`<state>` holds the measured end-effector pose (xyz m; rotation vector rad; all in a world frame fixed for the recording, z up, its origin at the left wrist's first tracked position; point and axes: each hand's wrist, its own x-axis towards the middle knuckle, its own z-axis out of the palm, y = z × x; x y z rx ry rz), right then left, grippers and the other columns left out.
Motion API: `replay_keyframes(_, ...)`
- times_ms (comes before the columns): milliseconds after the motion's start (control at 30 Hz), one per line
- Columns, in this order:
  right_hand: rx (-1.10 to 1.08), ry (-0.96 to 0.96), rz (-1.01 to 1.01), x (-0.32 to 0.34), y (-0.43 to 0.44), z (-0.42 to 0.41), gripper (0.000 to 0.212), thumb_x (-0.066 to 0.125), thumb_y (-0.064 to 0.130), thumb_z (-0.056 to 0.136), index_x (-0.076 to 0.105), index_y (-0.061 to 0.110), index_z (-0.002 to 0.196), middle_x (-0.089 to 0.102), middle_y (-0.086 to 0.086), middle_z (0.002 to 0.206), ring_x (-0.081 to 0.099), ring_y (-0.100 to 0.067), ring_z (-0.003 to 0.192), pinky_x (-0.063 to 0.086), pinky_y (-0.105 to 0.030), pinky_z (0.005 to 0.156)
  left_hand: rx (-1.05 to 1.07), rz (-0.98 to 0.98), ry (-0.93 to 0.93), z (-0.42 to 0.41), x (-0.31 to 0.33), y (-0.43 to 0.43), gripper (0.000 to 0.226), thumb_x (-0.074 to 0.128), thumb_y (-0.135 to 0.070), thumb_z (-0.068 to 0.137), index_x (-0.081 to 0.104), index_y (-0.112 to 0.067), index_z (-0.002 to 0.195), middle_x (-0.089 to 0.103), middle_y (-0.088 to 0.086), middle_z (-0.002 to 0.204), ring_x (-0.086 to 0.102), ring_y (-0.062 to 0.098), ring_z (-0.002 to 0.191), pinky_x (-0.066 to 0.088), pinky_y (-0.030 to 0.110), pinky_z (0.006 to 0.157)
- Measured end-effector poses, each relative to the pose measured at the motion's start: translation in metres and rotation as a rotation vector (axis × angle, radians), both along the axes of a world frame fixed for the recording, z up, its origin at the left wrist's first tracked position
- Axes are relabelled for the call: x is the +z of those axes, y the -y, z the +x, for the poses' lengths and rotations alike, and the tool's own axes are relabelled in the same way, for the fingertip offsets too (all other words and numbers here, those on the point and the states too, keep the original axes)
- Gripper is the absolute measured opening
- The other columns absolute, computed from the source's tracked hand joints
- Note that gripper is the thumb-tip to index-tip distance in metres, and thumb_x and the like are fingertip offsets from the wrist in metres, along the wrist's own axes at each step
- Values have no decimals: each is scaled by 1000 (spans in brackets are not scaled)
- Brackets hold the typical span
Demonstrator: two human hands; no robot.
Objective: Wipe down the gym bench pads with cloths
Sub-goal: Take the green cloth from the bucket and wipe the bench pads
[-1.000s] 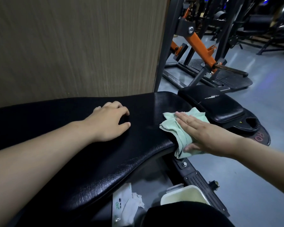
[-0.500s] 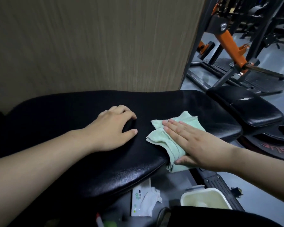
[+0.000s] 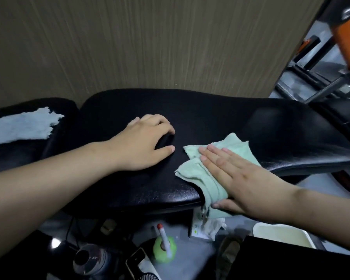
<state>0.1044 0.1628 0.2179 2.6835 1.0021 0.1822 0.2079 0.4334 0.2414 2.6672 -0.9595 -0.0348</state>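
Observation:
A long black bench pad (image 3: pixel 200 110) runs across the middle of the view. A pale green cloth (image 3: pixel 198 172) lies on its near edge and hangs over the side. My right hand (image 3: pixel 236 174) presses flat on the cloth with straight fingers, the thumb under the pad's edge against the hanging part. My left hand (image 3: pixel 143 142) rests on the pad to the left of the cloth, fingers loosely bent, holding nothing. A second black pad (image 3: pixel 28 150) at the left has a torn patch showing white padding (image 3: pixel 22 126).
A brown wall panel (image 3: pixel 150 43) stands right behind the bench. Orange and black gym machines (image 3: pixel 331 57) fill the upper right. On the floor below the pad lie a green spray bottle (image 3: pixel 165 248), a phone (image 3: pixel 137 261), a clear bottle (image 3: pixel 89 261), a white tub (image 3: pixel 281 233) and paper packets (image 3: pixel 206 225).
My right hand has slid the green cloth leftward along the pad toward my left hand. The view has turned left, bringing the torn pad and floor items into sight.

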Motion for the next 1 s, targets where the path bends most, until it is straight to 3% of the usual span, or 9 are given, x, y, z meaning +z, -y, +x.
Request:
replay_keyframes(433, -120, -28, 78, -1, -95, -16, 86, 29, 64, 97, 29, -4, 150, 24, -22, 159, 21, -33, 149, 14, -44, 114, 48, 10, 23, -5, 0, -60, 54, 44, -61, 87, 55, -32, 131, 43, -9, 142, 32, 13, 140, 28, 53, 118)
replay_keyframes(667, -148, -16, 128, -4, -147, -16, 86, 29, 60, 96, 34, -9, 146, 30, -27, 155, 28, -38, 146, 19, -46, 110, 89, 8, 51, -7, -1, -101, 53, 49, -57, 89, 57, -26, 132, 46, -5, 143, 33, 14, 140, 28, 37, 117)
replay_keyframes(767, -141, -10, 169, -7, -172, -12, 86, 31, 60, 94, 35, -10, 145, 32, -28, 154, 30, -40, 144, 20, -48, 110, 113, 3, 84, -6, -1, -117, 50, 54, -52, 91, 58, -23, 131, 48, -2, 141, 34, 17, 140, 30, 39, 116)
replay_keyframes(900, -159, -63, 207, -6, -196, -8, 86, 28, 60, 96, 35, -9, 146, 30, -27, 155, 29, -39, 145, 19, -49, 110, 144, 7, 117, -3, 0, -136, 46, 58, -47, 92, 59, -21, 130, 50, -3, 139, 35, 17, 138, 27, 28, 111)
replay_keyframes(1000, -160, -91, 208, -4, -206, -6, 86, 25, 62, 98, 33, -8, 147, 28, -27, 156, 27, -38, 146, 18, -47, 110, 161, 11, 137, 0, 0, -148, 44, 60, -44, 92, 61, -18, 128, 51, -1, 137, 36, 18, 137, 26, 29, 111)
